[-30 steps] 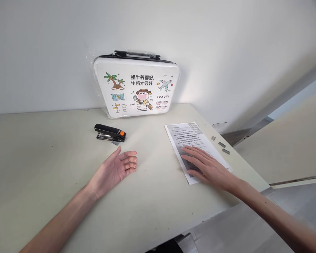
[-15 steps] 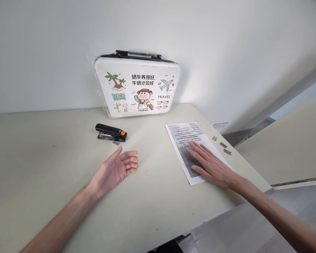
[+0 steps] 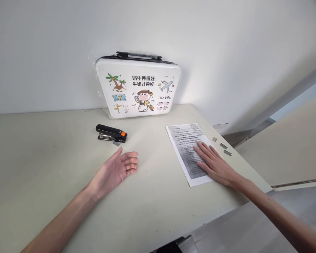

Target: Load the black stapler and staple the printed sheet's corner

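My left hand [image 3: 114,171] rests palm up on the table, fingers loosely spread and holding nothing. Just beyond it lies a black stapler [image 3: 111,133] with an orange patch, its arm slightly raised from its base. A small strip of staples [image 3: 116,143] sits between the stapler and my left fingertips. My right hand [image 3: 216,164] lies flat, palm down, over the right side of a printed sheet of paper [image 3: 191,154], fingers stretched out. Part of the print is hidden beneath it. Several staple strips, such as one grey strip [image 3: 227,153], lie right of the paper.
A white cartoon-printed case [image 3: 139,88] with a black handle and clear plastic wrap stands at the back of the pale table [image 3: 137,214], near the wall [image 3: 55,52]. The table's right edge runs diagonally, with a pale panel [image 3: 284,151] beyond.
My right hand has slid a little to the right across the paper, uncovering more print. My left hand, the stapler and the case stay in place.
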The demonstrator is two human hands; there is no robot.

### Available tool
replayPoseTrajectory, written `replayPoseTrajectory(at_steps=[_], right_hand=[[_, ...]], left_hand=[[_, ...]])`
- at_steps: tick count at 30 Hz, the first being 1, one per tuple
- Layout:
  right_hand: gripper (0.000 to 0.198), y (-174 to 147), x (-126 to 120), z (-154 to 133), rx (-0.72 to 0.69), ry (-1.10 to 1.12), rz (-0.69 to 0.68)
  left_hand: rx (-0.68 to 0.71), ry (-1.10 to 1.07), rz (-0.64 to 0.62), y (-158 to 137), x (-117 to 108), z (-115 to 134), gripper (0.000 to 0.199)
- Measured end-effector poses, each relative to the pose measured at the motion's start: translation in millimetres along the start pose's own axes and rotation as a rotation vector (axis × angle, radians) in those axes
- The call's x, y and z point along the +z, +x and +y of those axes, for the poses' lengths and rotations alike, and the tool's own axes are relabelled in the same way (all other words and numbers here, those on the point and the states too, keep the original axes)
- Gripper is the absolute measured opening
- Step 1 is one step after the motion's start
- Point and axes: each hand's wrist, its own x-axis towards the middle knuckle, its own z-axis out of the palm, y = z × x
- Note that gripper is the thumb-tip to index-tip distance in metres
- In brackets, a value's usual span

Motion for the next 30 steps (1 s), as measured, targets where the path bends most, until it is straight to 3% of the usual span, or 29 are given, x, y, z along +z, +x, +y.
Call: replayPoseTrajectory(at_steps=[5, 10, 12, 16, 20, 22, 25, 30], right_hand=[[0.073, -4, 7, -18, -0.002, -0.007, 0.016], [0.078, -9, 5, -60, -0.055, 0.033, -0.001], [0.081, -13, 5, -83, -0.091, 0.073, 0.003], [0.085, -18, 13, -138, -0.116, 0.179, 0.022], [0.088, -23, 18, -197, -0.122, 0.366, 0.022], [0.084, -24, 13, -217, -0.109, 0.497, -0.026], [0.074, -18, 0, -224, -0.044, 0.618, -0.036], [0.063, 13, -1, -183, 0.086, 0.608, 0.051]], left_hand=[[0.004, 0.027, -0.010, 0, -1, 0, 0.042], [0.080, 0.151, -0.045, -2, -1, -3, 0.043], [0.169, 0.316, -0.012, -5, 3, -6, 0.040], [0.419, 0.869, 0.126, -10, 14, -15, 0.024], [0.653, 1.185, 0.053, -10, 17, -24, 0.009], [0.686, 1.275, 0.000, -9, 12, -26, 0.016], [0.683, 1.411, -0.049, -9, 3, -29, 0.029], [0.633, 1.783, -0.104, -11, -8, -33, 0.053]])
